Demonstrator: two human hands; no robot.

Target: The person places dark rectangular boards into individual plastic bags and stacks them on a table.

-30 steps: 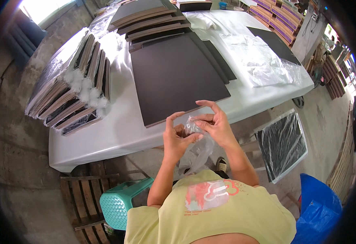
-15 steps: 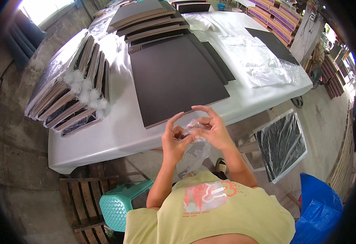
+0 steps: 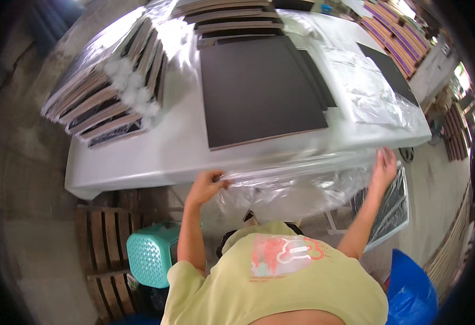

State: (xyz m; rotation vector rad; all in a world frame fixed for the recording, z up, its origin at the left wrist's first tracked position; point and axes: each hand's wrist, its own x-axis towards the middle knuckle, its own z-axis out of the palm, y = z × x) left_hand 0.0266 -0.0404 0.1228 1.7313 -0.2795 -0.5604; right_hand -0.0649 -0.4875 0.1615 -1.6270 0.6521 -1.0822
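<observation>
A clear plastic bag (image 3: 302, 187) is stretched sideways between my two hands, just in front of the table's near edge. My left hand (image 3: 209, 187) pinches its left end, and my right hand (image 3: 385, 165) grips the right end, fingers closed and raised. Beyond the bag a large dark flat panel (image 3: 262, 95) lies on the white-covered table (image 3: 134, 173). More dark panels (image 3: 318, 81) show from under its right side.
Plastic-wrapped panels (image 3: 102, 92) stand stacked at the table's left, with a pile of bare panels (image 3: 237, 21) at the back. Clear sheets (image 3: 362, 92) lie on the right. A green stool (image 3: 150, 257), a wrapped panel (image 3: 392, 208) and blue plastic (image 3: 413, 292) are below.
My hands were close together on the bunched plastic; they have moved wide apart, spreading it between them. The view has shifted, and the panels on the table have stayed put.
</observation>
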